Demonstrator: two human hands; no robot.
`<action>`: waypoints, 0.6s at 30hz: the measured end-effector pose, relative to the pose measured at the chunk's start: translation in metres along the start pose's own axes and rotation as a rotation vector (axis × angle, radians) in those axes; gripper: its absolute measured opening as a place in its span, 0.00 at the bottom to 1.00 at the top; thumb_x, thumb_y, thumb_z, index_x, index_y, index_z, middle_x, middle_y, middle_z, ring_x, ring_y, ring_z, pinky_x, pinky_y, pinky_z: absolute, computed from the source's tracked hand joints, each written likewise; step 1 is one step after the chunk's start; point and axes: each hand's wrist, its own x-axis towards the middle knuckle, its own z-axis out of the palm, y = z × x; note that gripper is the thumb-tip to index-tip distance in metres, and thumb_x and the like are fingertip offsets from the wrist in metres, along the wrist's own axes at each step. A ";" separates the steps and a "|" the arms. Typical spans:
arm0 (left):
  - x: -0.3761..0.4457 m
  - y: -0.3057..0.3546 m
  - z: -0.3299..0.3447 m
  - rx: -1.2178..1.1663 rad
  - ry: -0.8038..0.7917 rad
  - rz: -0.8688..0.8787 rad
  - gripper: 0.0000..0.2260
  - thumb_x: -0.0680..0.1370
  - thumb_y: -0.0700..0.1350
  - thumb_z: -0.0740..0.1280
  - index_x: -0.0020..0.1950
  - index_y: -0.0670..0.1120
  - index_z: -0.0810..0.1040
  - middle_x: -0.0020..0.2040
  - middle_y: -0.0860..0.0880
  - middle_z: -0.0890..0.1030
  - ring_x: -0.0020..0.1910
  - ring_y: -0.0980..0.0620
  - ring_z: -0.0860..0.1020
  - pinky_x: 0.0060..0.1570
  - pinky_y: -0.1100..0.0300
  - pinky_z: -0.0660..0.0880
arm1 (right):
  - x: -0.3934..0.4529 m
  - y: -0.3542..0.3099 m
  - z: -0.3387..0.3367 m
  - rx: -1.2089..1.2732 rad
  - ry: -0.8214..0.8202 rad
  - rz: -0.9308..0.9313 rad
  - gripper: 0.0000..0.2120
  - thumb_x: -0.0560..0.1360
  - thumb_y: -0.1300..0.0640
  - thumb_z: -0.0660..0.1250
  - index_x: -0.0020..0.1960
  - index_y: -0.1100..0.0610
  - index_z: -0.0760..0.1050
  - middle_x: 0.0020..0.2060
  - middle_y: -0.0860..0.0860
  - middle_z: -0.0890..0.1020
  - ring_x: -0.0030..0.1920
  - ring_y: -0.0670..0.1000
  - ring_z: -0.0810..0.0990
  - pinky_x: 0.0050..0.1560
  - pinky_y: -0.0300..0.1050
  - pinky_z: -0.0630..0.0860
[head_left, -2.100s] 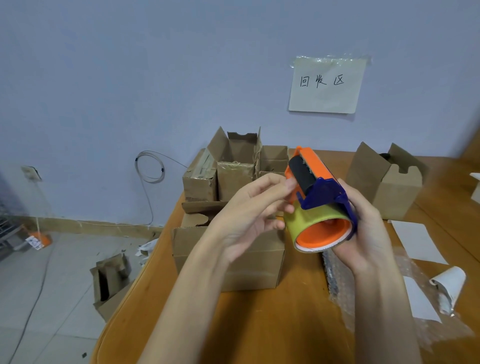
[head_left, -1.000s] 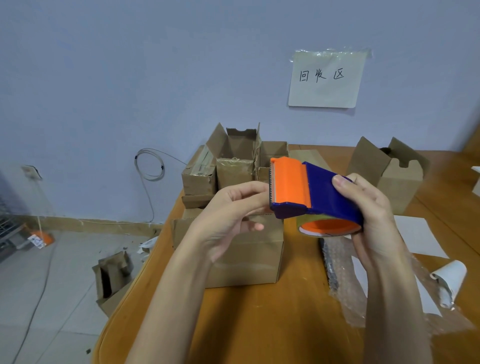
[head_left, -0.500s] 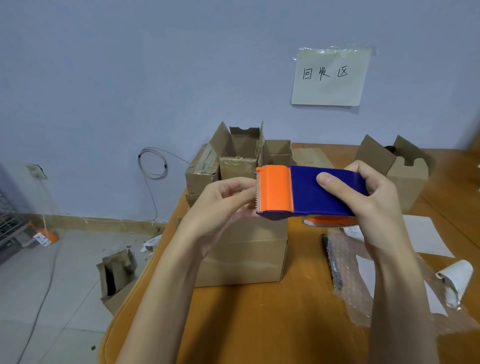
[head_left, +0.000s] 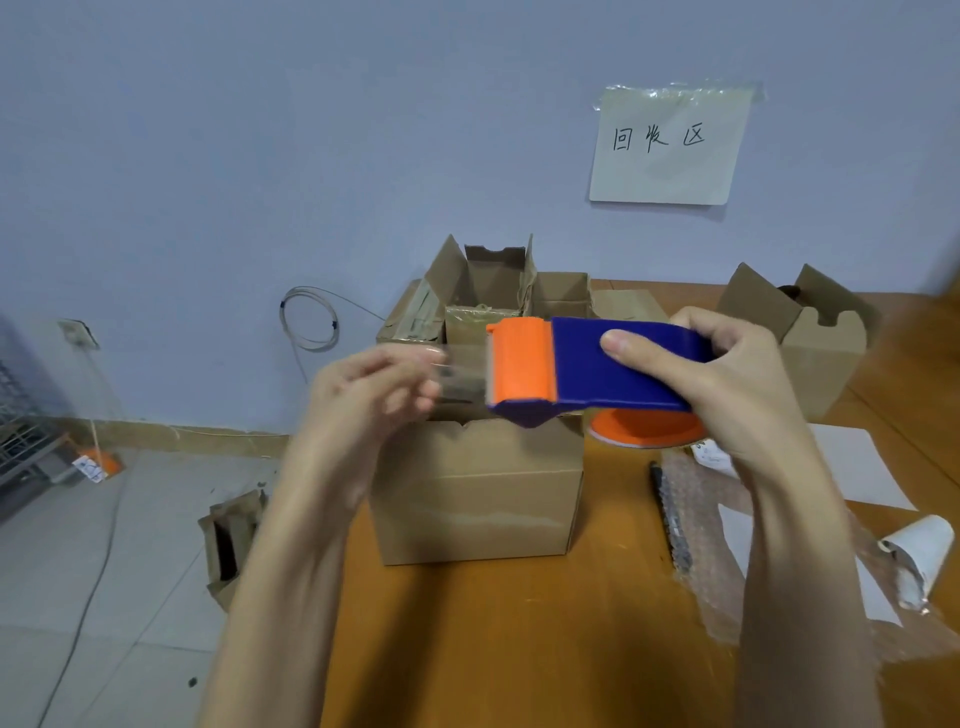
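Now, biggest first: the desk (head_left: 519, 649) and the closed cardboard box (head_left: 478, 499) at its left edge sit as they did.

The tape dispenser (head_left: 613, 374) hangs in the air just above the box's rear top edge, not touching it. Two seconds back it was tipped roll-up for inspection; it is now level, blue cover up. Its long axis runs left-right across the desk. The orange cutter end (head_left: 519, 364) points to the person's left, and the roll (head_left: 644, 431) is low at the right.

The right hand (head_left: 737, 384) grips the blue body, thumb on top and fingers wrapped behind.

The left hand (head_left: 358, 400) was at the cutter half a second ago. It has moved left and is motion-blurred, fingertips pinching the tape strip (head_left: 462, 376). That strip is the real change: clear film now stretched between cutter and fingers.

My read: the free end is found and feeding, so sticking it down on the box looks like the next step.
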 end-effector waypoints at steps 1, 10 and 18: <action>0.001 0.001 -0.015 0.004 0.070 0.013 0.08 0.76 0.35 0.65 0.41 0.41 0.82 0.29 0.51 0.78 0.28 0.58 0.75 0.34 0.69 0.74 | 0.001 0.001 -0.008 -0.007 0.040 -0.001 0.26 0.59 0.32 0.74 0.38 0.55 0.76 0.33 0.49 0.83 0.35 0.45 0.82 0.33 0.34 0.75; -0.012 -0.020 -0.047 0.152 0.090 0.198 0.08 0.70 0.49 0.71 0.43 0.47 0.75 0.41 0.55 0.75 0.46 0.57 0.75 0.46 0.70 0.73 | 0.008 0.009 -0.026 -0.052 0.066 0.032 0.34 0.56 0.31 0.75 0.38 0.62 0.74 0.32 0.52 0.82 0.32 0.45 0.80 0.29 0.30 0.71; 0.003 -0.058 -0.037 0.231 0.006 0.305 0.29 0.55 0.52 0.79 0.49 0.51 0.68 0.47 0.65 0.75 0.67 0.58 0.73 0.71 0.58 0.64 | 0.007 0.014 -0.032 -0.113 0.049 0.053 0.28 0.59 0.33 0.72 0.39 0.58 0.76 0.33 0.51 0.83 0.35 0.48 0.82 0.30 0.32 0.72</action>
